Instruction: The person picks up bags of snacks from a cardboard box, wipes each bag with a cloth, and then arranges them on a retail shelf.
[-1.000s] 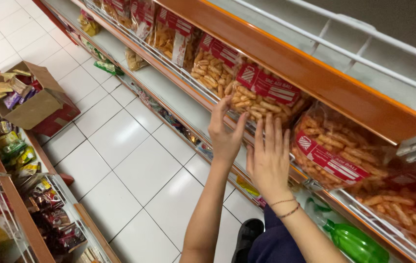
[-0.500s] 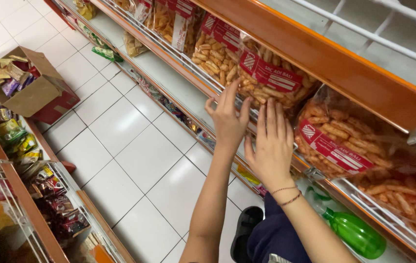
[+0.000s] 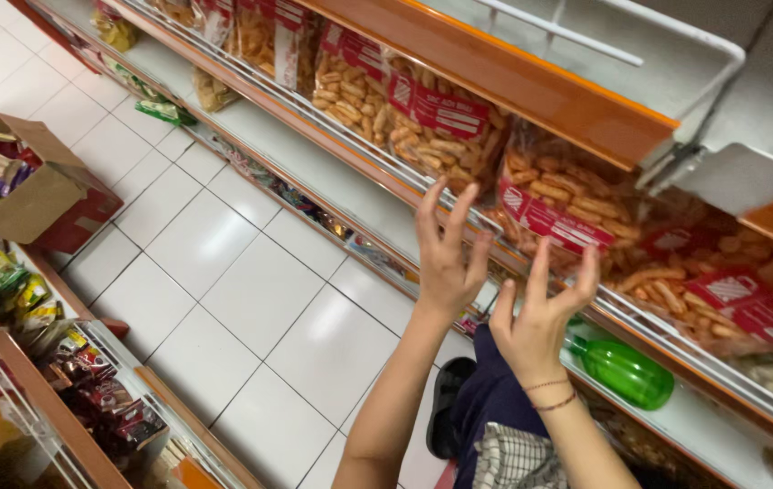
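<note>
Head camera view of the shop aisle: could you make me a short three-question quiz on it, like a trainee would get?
1. True or false: the left hand grips a snack bag.
2. What lies on the shelf below the right hand? A) green bottle B) tin C) broom
3. What stands on the floor at far left?

Key
1. False; both hands are open with fingers spread, near the shelf rail.
2. A.
3. An open cardboard box with packets inside.

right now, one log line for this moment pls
left hand: open, raised at snack bags | right hand: open, empty, near wire rail | green bottle on lower shelf | cardboard box on floor
</note>
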